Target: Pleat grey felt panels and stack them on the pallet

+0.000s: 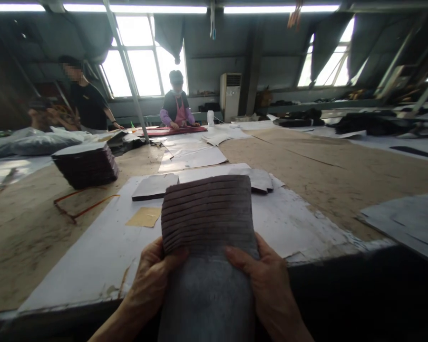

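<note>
A fanned stack of dark purple-brown fabric pieces (207, 213) stands before me over the near edge of the table, its grey underside toward me. My left hand (151, 280) grips its left side, thumb laid across the front. My right hand (267, 280) grips its right side the same way. Behind the stack, two flat grey fabric pieces (155, 186) lie on a white sheet (299, 223).
A taller stack of the same dark pieces (87, 164) stands at the left on the brown table (342, 171). An orange cord (82, 204) lies near it. Two people work at the far end, one over red cloth (171, 130). Paper sheets (192, 154) lie mid-table.
</note>
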`<state>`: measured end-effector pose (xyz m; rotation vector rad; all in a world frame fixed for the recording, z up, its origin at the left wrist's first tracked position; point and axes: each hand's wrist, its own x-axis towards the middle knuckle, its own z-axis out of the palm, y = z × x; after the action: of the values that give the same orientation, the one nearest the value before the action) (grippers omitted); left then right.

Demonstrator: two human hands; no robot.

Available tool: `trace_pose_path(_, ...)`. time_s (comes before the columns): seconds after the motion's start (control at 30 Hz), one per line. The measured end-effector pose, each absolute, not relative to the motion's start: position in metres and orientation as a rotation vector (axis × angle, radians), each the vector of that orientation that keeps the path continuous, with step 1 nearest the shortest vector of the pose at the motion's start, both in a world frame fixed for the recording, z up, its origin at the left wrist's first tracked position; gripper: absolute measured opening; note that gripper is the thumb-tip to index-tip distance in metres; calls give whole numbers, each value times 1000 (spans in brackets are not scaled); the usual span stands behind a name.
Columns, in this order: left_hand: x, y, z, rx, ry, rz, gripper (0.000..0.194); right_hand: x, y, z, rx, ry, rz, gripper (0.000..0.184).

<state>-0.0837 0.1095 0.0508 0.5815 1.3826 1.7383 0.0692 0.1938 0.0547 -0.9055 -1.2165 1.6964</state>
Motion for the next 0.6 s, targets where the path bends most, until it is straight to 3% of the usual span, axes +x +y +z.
trace_pose_path(0.17,-83,117,60,417,1245,1636,40,63,199,38,-951,-1559,884,19)
trace_pose_path(0.23,-84,116,65,455,1273,1632,41,62,201,40,-977,-1547,958,19)
trace_pose_path(0.4,-93,116,82,636,1382,1681,41,56,209,75,-935,-1311,1670,43)
trace_pose_path(0.47,-101,123,88,718,1426,1732,43,49,217,88,-929,-1382,1594,45)
trace_pose_path(0.6,-123,150,85,988,1915,1455,41,25,244,91,-1208,-1924,1020,39)
